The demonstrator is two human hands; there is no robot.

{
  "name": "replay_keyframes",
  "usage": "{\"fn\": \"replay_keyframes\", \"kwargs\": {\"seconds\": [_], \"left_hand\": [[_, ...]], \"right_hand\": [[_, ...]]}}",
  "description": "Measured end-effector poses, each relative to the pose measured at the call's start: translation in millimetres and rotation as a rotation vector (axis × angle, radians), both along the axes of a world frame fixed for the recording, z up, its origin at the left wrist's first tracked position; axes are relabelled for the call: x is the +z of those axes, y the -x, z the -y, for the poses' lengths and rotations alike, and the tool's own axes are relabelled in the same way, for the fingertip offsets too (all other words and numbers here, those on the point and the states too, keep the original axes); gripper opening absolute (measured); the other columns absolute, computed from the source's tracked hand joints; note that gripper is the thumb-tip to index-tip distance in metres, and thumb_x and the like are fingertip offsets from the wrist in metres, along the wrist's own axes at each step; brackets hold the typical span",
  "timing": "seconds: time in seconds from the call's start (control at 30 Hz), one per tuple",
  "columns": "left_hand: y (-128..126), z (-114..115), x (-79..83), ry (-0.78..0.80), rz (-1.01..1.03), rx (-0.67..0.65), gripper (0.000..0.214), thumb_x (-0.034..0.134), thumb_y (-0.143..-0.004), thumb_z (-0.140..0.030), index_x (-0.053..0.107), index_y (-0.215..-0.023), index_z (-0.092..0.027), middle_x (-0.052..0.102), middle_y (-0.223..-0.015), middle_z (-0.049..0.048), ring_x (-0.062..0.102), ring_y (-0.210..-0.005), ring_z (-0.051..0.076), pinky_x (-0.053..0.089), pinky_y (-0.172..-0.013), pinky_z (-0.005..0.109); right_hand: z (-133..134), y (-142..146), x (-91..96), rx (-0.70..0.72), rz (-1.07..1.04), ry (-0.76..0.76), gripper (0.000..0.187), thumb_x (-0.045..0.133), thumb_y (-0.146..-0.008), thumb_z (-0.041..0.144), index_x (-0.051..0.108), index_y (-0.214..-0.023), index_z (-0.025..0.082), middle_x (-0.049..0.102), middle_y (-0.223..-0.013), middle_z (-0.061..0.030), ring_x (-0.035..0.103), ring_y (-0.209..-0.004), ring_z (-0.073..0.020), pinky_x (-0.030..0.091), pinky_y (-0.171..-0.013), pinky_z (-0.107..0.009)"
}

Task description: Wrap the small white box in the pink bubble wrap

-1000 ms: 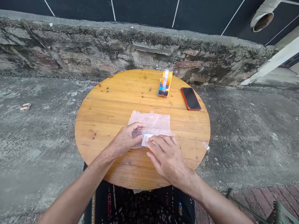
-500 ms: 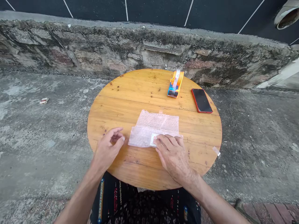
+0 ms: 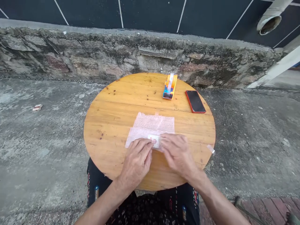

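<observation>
Fingers (image 3: 144, 145) on one white packet (image 3: 153, 137)

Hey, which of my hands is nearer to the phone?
Right. Your right hand is on your side of the phone, slightly left of it; your left hand is farther left, so farther away.

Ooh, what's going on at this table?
Someone has both hands at a small white piece with red marks, lying on a sheet of pinkish wrap. The left hand has its fingertips at one side of it; the right hand, a bit blurry, is at the other. The wrap lies on a round wooden table. Farther back sit a tape dispenser and a phone, and a strip of tape sticks out at the table's right edge.
</observation>
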State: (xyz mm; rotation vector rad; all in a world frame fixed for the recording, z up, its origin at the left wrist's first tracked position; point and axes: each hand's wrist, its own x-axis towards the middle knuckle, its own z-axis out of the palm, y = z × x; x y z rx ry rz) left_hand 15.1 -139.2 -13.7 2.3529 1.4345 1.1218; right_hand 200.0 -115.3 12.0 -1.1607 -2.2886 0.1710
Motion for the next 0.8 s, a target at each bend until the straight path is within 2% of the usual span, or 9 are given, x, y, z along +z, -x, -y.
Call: {"fn": "replay_keyframes", "kwargs": {"seconds": [0.07, 0.13, 0.2, 0.27, 0.37, 0.47, 0.57, 0.7, 0.8], "left_hand": [[-1.1, -2.0, -3.0, -0.030, -0.021, 0.010, 0.033, 0.049, -0.088, -0.005, 0.059, -0.116, -0.019, 0.066, -0.107, 0.0073, 0.057, -0.100, 0.022, 0.050, -0.087, 0.042], [-2.1, -0.2, -4.4, -0.058, -0.040, 0.025, 0.033, 0.051, -0.087, -0.005, 0.059, -0.115, -0.018, 0.066, -0.108, 0.0072, 0.057, -0.100, 0.022, 0.049, -0.087, 0.042], [-4.2, 3.2, -4.6, -0.074, -0.051, 0.050, 0.034, 0.053, -0.085, -0.005, 0.059, -0.116, -0.018, 0.066, -0.109, 0.0078, 0.057, -0.101, 0.023, 0.049, -0.088, 0.042], [-7.1, 7.8, -4.8, -0.077, -0.055, 0.076, 0.036, 0.054, -0.084, -0.004, 0.059, -0.117, -0.017, 0.065, -0.113, 0.0092, 0.057, -0.103, 0.024, 0.048, -0.090, 0.044], [-10.3, 17.6, -9.1, -0.105, -0.043, 0.137, 0.036, 0.057, -0.081, -0.004, 0.060, -0.115, -0.017, 0.063, -0.118, 0.0110, 0.057, -0.105, 0.026, 0.049, -0.091, 0.046], [-11.0, 29.1, -19.1, -0.125, -0.001, 0.159, 0.037, 0.058, -0.080, -0.001, 0.061, -0.113, -0.018, 0.064, -0.117, 0.0114, 0.060, -0.100, 0.024, 0.052, -0.085, 0.042], [-11.9, 37.7, -30.2, -0.103, 0.048, 0.111, 0.043, 0.057, -0.079, 0.002, 0.059, -0.117, -0.018, 0.063, -0.119, 0.0128, 0.062, -0.099, 0.022, 0.055, -0.082, 0.037], [-15.0, 41.0, -38.4, -0.093, 0.077, 0.069, 0.039, 0.056, -0.080, -0.002, 0.061, -0.115, -0.019, 0.065, -0.115, 0.0127, 0.064, -0.098, 0.022, 0.057, -0.081, 0.038], [-16.6, 39.7, -39.8, -0.066, 0.110, 0.047, 0.035, 0.055, -0.081, -0.003, 0.062, -0.112, -0.019, 0.068, -0.108, 0.0117, 0.065, -0.095, 0.022, 0.057, -0.079, 0.038]], "right_hand": [[-11.3, -20.9, 7.5, -0.117, -0.120, 0.014, 0.022, 0.050, -0.091, 0.017, 0.066, -0.104, 0.022, 0.067, -0.114, -0.0080, 0.060, -0.104, -0.0238, 0.042, -0.088, -0.043], [-30.2, -39.0, 11.4, -0.170, -0.210, 0.129, 0.022, 0.049, -0.091, 0.019, 0.067, -0.102, 0.022, 0.070, -0.103, -0.0062, 0.063, -0.098, -0.0218, 0.045, -0.086, -0.040], [-53.3, -49.5, 9.3, -0.090, -0.265, 0.330, 0.020, 0.051, -0.089, 0.022, 0.069, -0.099, 0.023, 0.071, -0.093, -0.0034, 0.064, -0.083, -0.0180, 0.049, -0.075, -0.034], [-74.9, -51.0, 2.3, 0.061, -0.233, 0.467, 0.018, 0.054, -0.087, 0.022, 0.070, -0.094, 0.023, 0.071, -0.088, -0.0017, 0.063, -0.077, -0.0156, 0.049, -0.072, -0.031], [-96.1, -41.8, -8.3, 0.308, -0.136, 0.485, 0.018, 0.059, -0.084, 0.021, 0.071, -0.096, 0.024, 0.070, -0.091, -0.0011, 0.063, -0.083, -0.0152, 0.048, -0.079, -0.032], [-106.4, -30.5, -9.5, 0.444, -0.105, 0.462, 0.021, 0.065, -0.082, 0.024, 0.070, -0.102, 0.026, 0.069, -0.098, -0.0014, 0.061, -0.093, -0.0166, 0.045, -0.088, -0.036], [-117.3, -23.6, -3.5, 0.493, -0.136, 0.583, 0.024, 0.066, -0.082, 0.030, 0.070, -0.105, 0.026, 0.068, -0.098, -0.0008, 0.061, -0.090, -0.0160, 0.047, -0.084, -0.032], [-134.0, -20.3, 2.1, 0.391, -0.229, 0.722, 0.022, 0.057, -0.085, 0.028, 0.071, -0.102, 0.026, 0.070, -0.092, 0.0012, 0.062, -0.081, -0.0141, 0.048, -0.074, -0.028], [-138.2, -16.9, 4.7, 0.461, -0.111, 0.777, 0.025, 0.058, -0.082, 0.021, 0.072, -0.102, 0.026, 0.070, -0.090, 0.0018, 0.062, -0.079, -0.0139, 0.047, -0.072, -0.027]]}}
